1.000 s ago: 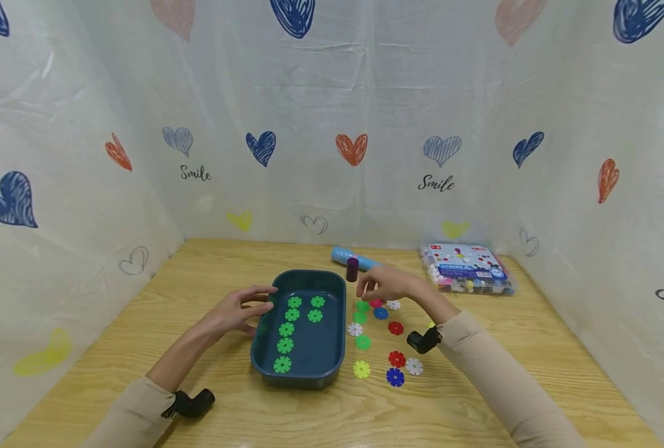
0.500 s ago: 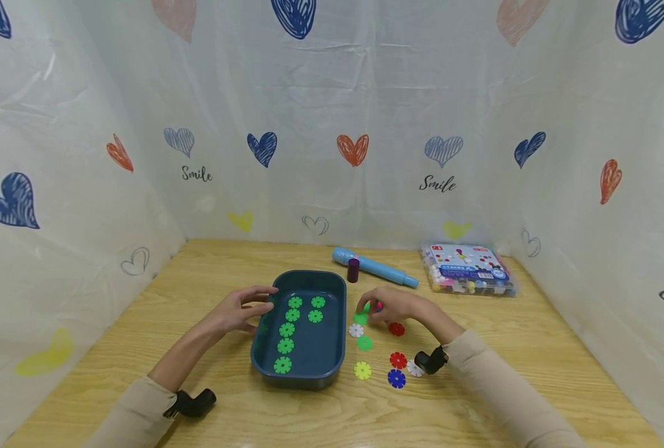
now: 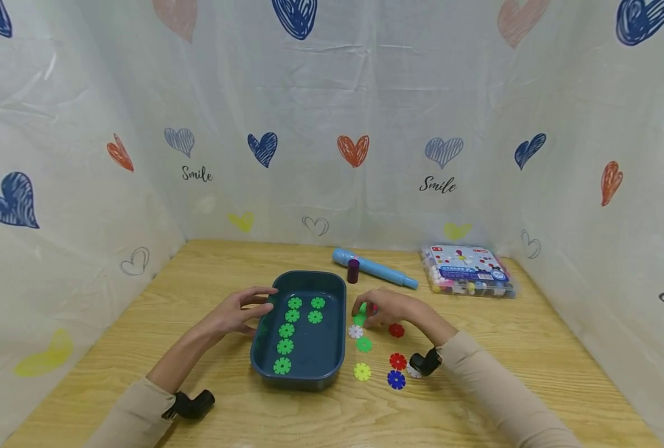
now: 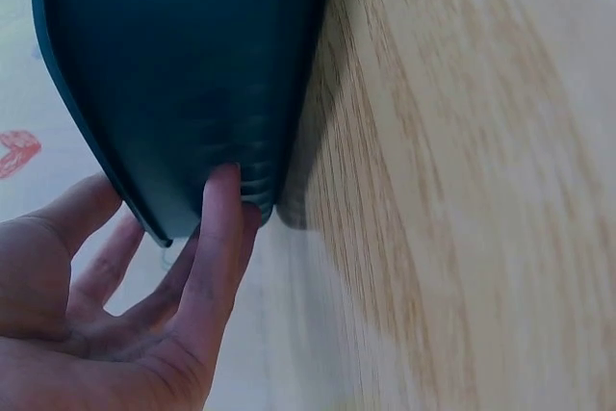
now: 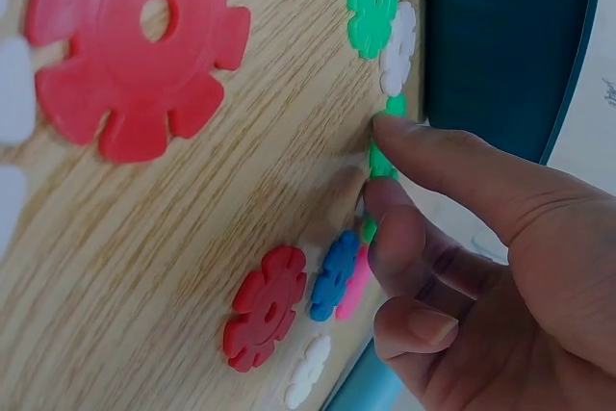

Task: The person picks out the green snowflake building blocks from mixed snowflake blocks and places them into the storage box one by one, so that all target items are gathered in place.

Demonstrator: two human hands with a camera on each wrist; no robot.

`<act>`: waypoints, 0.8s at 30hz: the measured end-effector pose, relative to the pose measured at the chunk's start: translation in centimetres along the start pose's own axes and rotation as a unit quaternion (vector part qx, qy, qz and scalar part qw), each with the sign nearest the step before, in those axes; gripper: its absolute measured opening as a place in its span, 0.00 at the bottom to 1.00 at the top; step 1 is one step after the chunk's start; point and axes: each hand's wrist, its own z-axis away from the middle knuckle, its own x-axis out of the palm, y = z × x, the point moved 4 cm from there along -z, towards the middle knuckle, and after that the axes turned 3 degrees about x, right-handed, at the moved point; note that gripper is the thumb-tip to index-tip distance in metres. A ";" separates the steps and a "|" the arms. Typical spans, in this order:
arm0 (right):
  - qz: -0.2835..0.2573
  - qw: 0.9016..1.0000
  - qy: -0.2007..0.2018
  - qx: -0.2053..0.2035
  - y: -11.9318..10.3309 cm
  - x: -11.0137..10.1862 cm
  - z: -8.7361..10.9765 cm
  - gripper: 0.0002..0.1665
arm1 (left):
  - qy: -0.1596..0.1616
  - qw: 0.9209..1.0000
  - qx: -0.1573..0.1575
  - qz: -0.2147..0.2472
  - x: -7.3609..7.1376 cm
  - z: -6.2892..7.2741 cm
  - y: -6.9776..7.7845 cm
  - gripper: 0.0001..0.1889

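Note:
My left hand (image 3: 233, 312) holds the left rim of a dark blue-green tray (image 3: 334, 348); in the left wrist view a finger lies along the outer wall, others at the rim. Green notched plastic discs (image 3: 285, 345) lie inside the tray, one column at left and two more beside it. To the right of the tray my right hand (image 3: 390, 306) is down at the loose discs, thumb and index finger pinching a green disc (image 5: 383, 159). A white disc (image 3: 356, 331) and another green disc (image 3: 364, 345) lie just nearer me.
Red (image 3: 397, 361), blue (image 3: 396, 379) and yellow discs (image 3: 362, 371) are scattered right of the tray. Behind stand a purple cylinder (image 3: 353, 271) and a light blue tube lying down (image 3: 384, 271). A clear box of parts (image 3: 468, 270) sits at back right.
My right hand has come down and toward me from near the purple cylinder to the green discs, uncovering the light blue tube. The left hand and tray have stayed put.

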 end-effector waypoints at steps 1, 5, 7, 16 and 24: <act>0.001 1.000 0.001 0.000 0.0 0.0 0.0 0.14 | 0.002 1.000 -0.001 0.001 0.0 0.0 0.0 0.29; 0.000 1.000 0.002 0.001 0.2 0.0 0.0 0.12 | -0.002 1.000 0.003 0.003 0.0 -0.1 0.0 0.29; -0.005 1.000 -0.002 0.006 0.3 -0.1 0.0 0.12 | -0.003 1.000 0.002 0.005 -0.1 -0.1 0.0 0.29; -0.057 0.998 -0.018 0.035 1.0 -0.1 -0.3 0.12 | -0.003 1.000 0.003 0.005 -0.2 0.1 -0.3 0.30; -0.048 0.999 -0.005 0.018 1.2 -0.3 -0.2 0.12 | -0.003 1.000 -0.001 0.005 -0.2 0.1 -0.2 0.30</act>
